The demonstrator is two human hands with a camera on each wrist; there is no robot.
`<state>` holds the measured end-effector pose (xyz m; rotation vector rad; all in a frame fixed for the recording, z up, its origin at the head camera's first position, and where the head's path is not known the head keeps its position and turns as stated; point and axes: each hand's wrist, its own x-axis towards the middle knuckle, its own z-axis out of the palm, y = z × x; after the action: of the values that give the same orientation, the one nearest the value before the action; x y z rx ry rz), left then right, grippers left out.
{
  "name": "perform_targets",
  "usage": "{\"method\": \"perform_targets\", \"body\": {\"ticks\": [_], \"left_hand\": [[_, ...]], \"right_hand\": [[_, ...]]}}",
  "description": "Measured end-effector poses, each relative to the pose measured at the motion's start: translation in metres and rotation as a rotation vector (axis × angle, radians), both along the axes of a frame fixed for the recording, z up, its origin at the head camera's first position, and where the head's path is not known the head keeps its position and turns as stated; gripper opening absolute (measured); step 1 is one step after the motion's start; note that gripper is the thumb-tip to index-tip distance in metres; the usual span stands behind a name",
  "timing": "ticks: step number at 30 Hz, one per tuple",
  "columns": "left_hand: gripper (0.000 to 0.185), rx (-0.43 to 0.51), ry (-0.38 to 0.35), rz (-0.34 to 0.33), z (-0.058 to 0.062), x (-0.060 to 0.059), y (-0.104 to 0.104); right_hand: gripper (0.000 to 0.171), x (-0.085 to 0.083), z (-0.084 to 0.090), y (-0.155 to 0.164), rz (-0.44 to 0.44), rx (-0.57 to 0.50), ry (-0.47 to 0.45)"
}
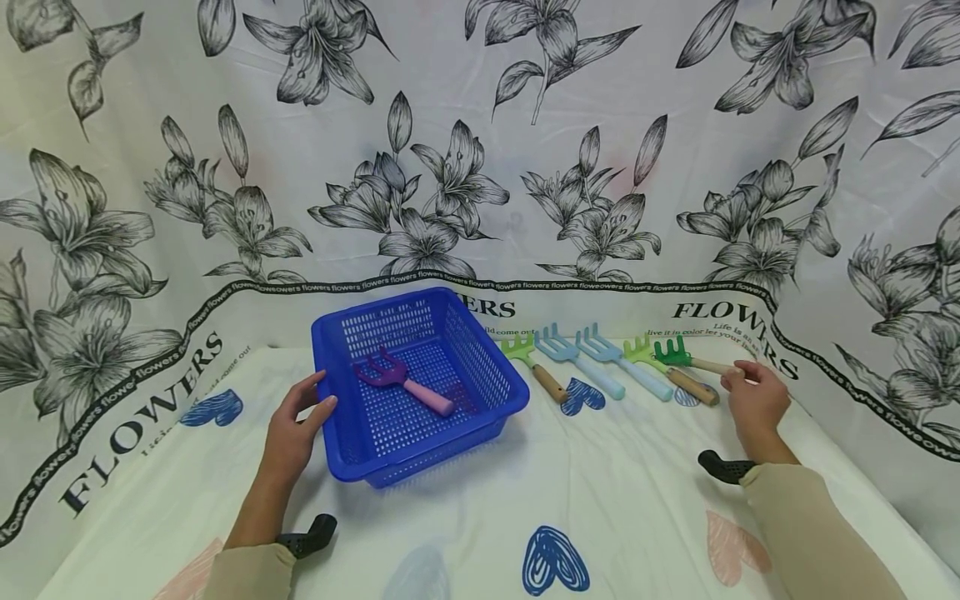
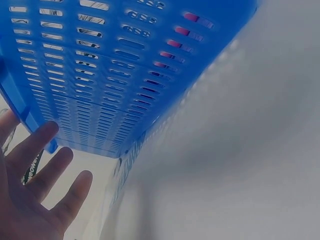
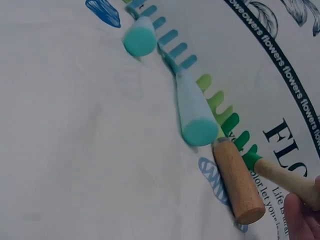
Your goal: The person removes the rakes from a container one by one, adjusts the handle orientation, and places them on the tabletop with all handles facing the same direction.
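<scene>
In the left half of the head view, a deep-blue rectangular plastic basket with slotted walls sits on a white cloth printed with hearts. Inside it lies a small purple hand rake with a pink handle, tines toward the upper left. The left hand is at the basket's left rim, touching it, thumb and fingers spread apart and only slightly bent. At the right of the frame, the right hand pinches the end of the pale wooden handle of a dark-green hand rake between thumb and curled fingers. Just beside that rake's tines is a light-green hand rake with a brown wooden handle. Leftward along the row come two light-blue hand rakes and, nearest the basket, another light-green rake with a wooden handle. A white curtain with black line-drawn lilies fills the upper frame.
</scene>
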<state>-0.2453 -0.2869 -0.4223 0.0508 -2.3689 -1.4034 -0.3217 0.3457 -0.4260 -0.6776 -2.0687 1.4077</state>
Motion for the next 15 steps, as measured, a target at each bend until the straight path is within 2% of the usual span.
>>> {"method": "perform_targets", "body": {"ticks": [3, 9, 15], "left_hand": [[0.064, 0.000, -0.002, -0.001, -0.001, 0.000, 0.000], [0.064, 0.003, -0.006, 0.003, 0.000, 0.001, 0.000], [0.064, 0.009, -0.008, 0.003, 0.001, 0.001, 0.002]], "right_hand": [[0.037, -0.001, -0.004, 0.004, 0.000, 0.005, -0.041], [0.033, -0.001, -0.012, 0.013, -0.032, 0.139, -0.130], [0.034, 0.000, -0.018, 0.021, 0.010, 0.183, -0.192]]}}
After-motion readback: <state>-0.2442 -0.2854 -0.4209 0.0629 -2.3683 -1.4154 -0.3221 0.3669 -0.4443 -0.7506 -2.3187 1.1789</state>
